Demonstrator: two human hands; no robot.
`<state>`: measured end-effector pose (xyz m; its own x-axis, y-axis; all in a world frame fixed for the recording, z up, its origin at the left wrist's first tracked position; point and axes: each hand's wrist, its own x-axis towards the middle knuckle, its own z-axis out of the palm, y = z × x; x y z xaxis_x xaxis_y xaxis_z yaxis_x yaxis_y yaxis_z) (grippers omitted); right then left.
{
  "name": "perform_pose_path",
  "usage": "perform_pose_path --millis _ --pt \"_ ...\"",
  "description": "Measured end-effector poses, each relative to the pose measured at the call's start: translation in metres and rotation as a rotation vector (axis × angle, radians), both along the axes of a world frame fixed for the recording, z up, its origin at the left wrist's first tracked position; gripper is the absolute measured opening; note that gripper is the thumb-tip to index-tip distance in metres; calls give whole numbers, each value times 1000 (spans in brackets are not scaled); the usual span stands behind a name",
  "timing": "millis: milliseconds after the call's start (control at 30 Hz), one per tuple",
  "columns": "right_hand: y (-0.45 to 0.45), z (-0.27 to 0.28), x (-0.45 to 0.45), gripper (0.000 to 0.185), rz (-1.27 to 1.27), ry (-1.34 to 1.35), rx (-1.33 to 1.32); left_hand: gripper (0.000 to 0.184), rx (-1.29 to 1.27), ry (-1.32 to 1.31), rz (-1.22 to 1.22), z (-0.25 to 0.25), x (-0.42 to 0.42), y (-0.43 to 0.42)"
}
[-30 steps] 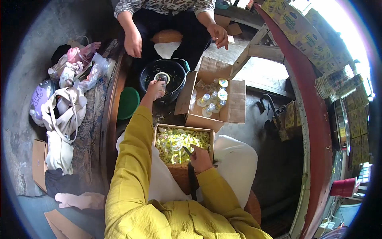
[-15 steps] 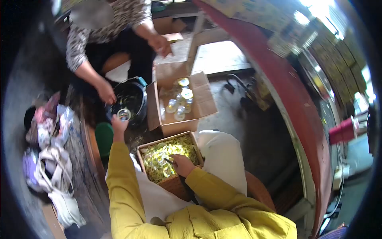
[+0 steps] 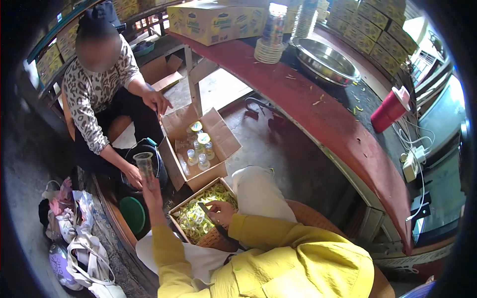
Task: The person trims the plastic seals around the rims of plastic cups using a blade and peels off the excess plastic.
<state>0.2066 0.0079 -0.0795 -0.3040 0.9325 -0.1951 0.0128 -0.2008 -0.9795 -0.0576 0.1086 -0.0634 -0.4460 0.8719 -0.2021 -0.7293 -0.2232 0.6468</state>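
Note:
My left hand (image 3: 153,194) is closed around a clear plastic cup (image 3: 144,168), raised beside the dark bucket (image 3: 161,168). The cup's wide rim faces up; what it contains is unclear. In my right hand (image 3: 221,213) is a dark narrow tool (image 3: 203,207), its exact kind unclear. That hand rests over a shallow box (image 3: 177,222) between my knees, filled with yellow-green shreds (image 3: 194,218). Close to the cup is a co-worker's hand (image 3: 133,177), reaching over the bucket; I cannot tell whether it touches the cup.
An open cardboard box (image 3: 226,144) holds several clear cups, some with yellow lids. A green lid (image 3: 132,214) lies left of my leg. On the red-edged table (image 3: 318,126) stand stacked cups (image 3: 271,42), a steel basin (image 3: 325,62) and a red tumbler (image 3: 390,110). Bags (image 3: 89,258) lie at left.
My view has tilted up, showing more of the table. My left hand has lifted the cup, now upright beside the bucket. My right hand still holds the dark tool over the shreds.

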Motion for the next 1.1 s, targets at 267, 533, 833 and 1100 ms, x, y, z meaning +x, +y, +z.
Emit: perform_pose_path --millis 267,533,833,1100 --pt "-9 -9 1 33 -1 42 23 49 323 471 -128 193 128 57" --pt "-27 15 13 33 91 -36 87 39 872 880 79 406 217 157" --pt "-16 9 8 32 30 8 22 55 978 1402 453 467 308 237" --pt "-16 5 1 29 -49 14 80 58 827 1659 -7 456 321 287"
